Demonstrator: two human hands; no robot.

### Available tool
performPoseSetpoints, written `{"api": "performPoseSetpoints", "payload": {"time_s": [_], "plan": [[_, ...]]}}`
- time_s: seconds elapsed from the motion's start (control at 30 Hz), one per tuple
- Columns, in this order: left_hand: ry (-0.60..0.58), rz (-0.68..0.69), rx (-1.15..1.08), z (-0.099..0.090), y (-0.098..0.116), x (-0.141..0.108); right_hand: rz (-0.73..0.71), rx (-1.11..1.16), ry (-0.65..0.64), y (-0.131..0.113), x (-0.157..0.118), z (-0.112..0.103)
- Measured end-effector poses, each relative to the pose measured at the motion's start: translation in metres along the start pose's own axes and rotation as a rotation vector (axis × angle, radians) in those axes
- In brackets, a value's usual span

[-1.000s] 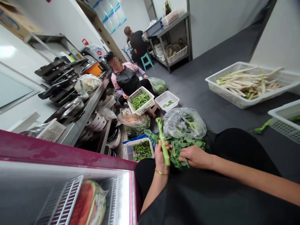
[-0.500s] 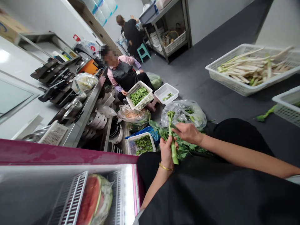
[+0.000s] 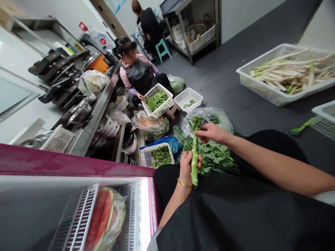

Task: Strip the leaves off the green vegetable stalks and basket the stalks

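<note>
A thick green broccoli stalk (image 3: pixel 194 165) with a small floret head stands nearly upright in front of me. My left hand (image 3: pixel 185 169), with a gold bangle at the wrist, is closed round its lower part. Just below the head, my right hand (image 3: pixel 213 133) pinches the upper stalk; whether a small leaf is also between its fingers I cannot tell. Loose broad green leaves (image 3: pixel 218 155) lie in a heap behind and below my hands. Past them rests a clear plastic bag (image 3: pixel 223 120) with more greens inside.
A white basket of cut greens (image 3: pixel 161 155) stands left of my hands, beside a lit cabinet holding a watermelon (image 3: pixel 101 219). Ahead, a seated co-worker (image 3: pixel 141 75) holds a basket of green pods (image 3: pixel 157 101). On the right are a basket of pale stalks (image 3: pixel 285 75) and another basket (image 3: pixel 324 120).
My right hand has shifted from beside the middle of the stalk up to just under its head. The dark leaf seen by its fingers before no longer shows there. The view has tilted slightly.
</note>
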State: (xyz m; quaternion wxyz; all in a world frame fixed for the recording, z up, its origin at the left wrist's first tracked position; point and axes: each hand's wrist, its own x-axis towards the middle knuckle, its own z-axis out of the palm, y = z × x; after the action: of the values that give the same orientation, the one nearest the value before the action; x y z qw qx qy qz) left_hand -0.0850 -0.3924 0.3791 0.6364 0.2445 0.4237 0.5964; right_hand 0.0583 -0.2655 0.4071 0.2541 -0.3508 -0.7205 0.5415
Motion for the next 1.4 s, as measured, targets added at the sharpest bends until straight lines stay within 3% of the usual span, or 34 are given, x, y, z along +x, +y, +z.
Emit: {"api": "performPoseSetpoints", "payload": {"time_s": [0.1, 0.17, 0.23, 0.33, 0.4, 0.47, 0.57, 0.63, 0.73, 0.8, 0.93, 1.0, 1.13, 1.2, 1.3, 1.33, 1.4], "plan": [[0.052, -0.005, -0.006, 0.005, -0.002, -0.005, -0.226, -0.39, 0.293, -0.007, -0.005, 0.013], [0.079, 0.001, 0.028, 0.011, -0.002, -0.011, -0.353, -0.586, 0.386, -0.005, -0.016, 0.015], [0.094, 0.033, 0.074, 0.018, -0.003, -0.016, -0.357, -0.616, 0.422, -0.002, -0.025, 0.014], [0.125, 0.098, 0.099, 0.028, -0.005, -0.02, -0.216, -0.447, 0.457, -0.001, -0.032, 0.017], [0.152, 0.12, 0.105, 0.031, -0.005, -0.018, -0.156, -0.34, 0.436, 0.0, -0.038, 0.026], [0.192, 0.153, 0.111, 0.029, -0.004, -0.015, -0.215, -0.331, 0.342, 0.001, -0.048, 0.034], [0.241, 0.22, 0.133, 0.022, -0.002, -0.014, -0.335, -0.435, -0.021, 0.006, -0.059, 0.03], [0.226, 0.218, 0.146, 0.018, -0.003, -0.015, -0.266, -0.469, -0.158, 0.006, -0.054, 0.014], [0.149, 0.162, 0.144, 0.018, -0.006, -0.018, -0.153, -0.385, 0.031, 0.0, -0.032, -0.008], [0.124, 0.134, 0.142, 0.019, -0.007, -0.017, -0.181, -0.358, 0.129, -0.006, -0.024, -0.004], [0.253, 0.23, 0.163, 0.015, -0.004, -0.011, -0.283, -0.428, 0.074, -0.01, -0.046, 0.035], [0.277, 0.321, 0.232, 0.01, -0.004, -0.01, -0.302, -0.409, 0.031, -0.008, -0.058, 0.041], [0.257, 0.427, 0.409, 0.005, -0.01, -0.016, -0.073, -0.278, 0.176, -0.016, -0.04, 0.005], [0.266, 0.419, 0.432, 0.006, -0.014, -0.018, -0.045, -0.31, 0.24, -0.022, -0.022, -0.008], [0.271, 0.37, 0.359, 0.011, -0.014, -0.014, -0.242, -0.492, 0.343, -0.02, -0.015, 0.007], [0.28, 0.349, 0.305, 0.011, -0.012, -0.012, -0.347, -0.546, 0.32, -0.015, -0.02, 0.018], [0.287, 0.252, 0.185, 0.008, -0.004, -0.005, -0.514, -0.599, 0.118, 0.001, -0.036, 0.038]]}}
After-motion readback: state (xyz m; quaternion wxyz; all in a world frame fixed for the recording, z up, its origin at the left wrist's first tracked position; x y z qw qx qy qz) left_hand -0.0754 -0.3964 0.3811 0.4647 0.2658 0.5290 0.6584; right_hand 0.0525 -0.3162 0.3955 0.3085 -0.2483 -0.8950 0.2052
